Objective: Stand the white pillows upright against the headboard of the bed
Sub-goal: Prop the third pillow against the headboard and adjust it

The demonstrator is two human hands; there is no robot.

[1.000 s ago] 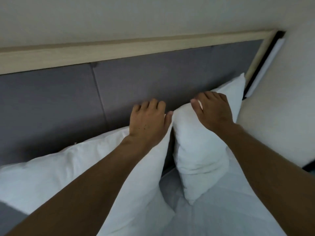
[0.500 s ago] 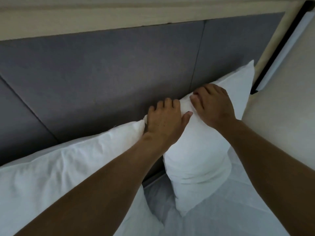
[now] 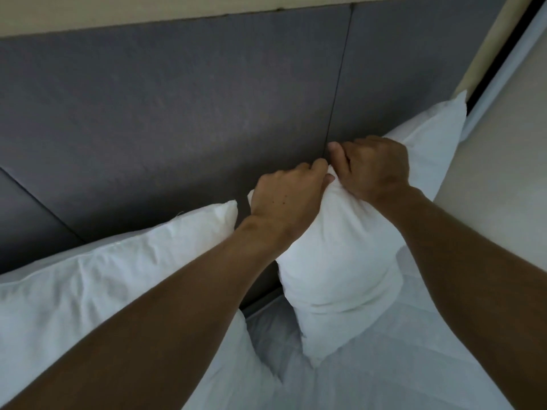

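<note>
Two white pillows lean on the grey padded headboard (image 3: 177,108). The right pillow (image 3: 334,270) stands upright near the bed's right corner. Both hands grip its top edge: my left hand (image 3: 284,196) is closed on the left part of that edge, my right hand (image 3: 376,167) is closed on the fabric just beside it, thumbs almost touching. The left pillow (image 3: 97,288) lies propped against the headboard, its upper corner just left of my left wrist. My left forearm crosses over its lower part.
White bedding (image 3: 370,374) covers the mattress below the pillows. A pale wall (image 3: 500,202) and a dark vertical strip (image 3: 500,51) border the bed on the right. A light wooden trim (image 3: 118,13) runs along the headboard's top.
My left hand left the left pillow and moved right onto the right pillow's top edge. Both hands have gone from flat to clenched on that edge. The view moved closer.
</note>
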